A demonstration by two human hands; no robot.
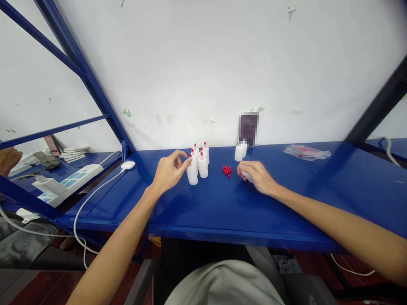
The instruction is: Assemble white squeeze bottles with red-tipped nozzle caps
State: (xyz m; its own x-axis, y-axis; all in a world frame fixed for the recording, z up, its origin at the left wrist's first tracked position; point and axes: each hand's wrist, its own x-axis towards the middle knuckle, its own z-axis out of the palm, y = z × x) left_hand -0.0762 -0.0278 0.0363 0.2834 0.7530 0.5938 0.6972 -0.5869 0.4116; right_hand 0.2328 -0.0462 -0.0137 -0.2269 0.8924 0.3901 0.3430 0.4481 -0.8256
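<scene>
My left hand (171, 169) is at the left of a group of several small white plastic bottles with red-tipped nozzles. Its thumb and index finger are pinched at the red tip of the front bottle (192, 174), which stands upright on the blue table. Another capped bottle (203, 166) stands just behind it to the right. My right hand (256, 174) is wrapped around a white bottle (247, 175), mostly hidden by the fingers. Between the hands lies a small pile of red caps (227, 170). Behind my right hand stand white bottles (239, 153) with no red tips visible.
The blue table (203, 207) meets a white wall. A clear plastic bag (307, 152) with something red inside lies at right. A white cable with a plug-like end (128, 165) crosses the left side. A power strip (71, 183) sits beyond the blue frame, near another person's hand (9, 160).
</scene>
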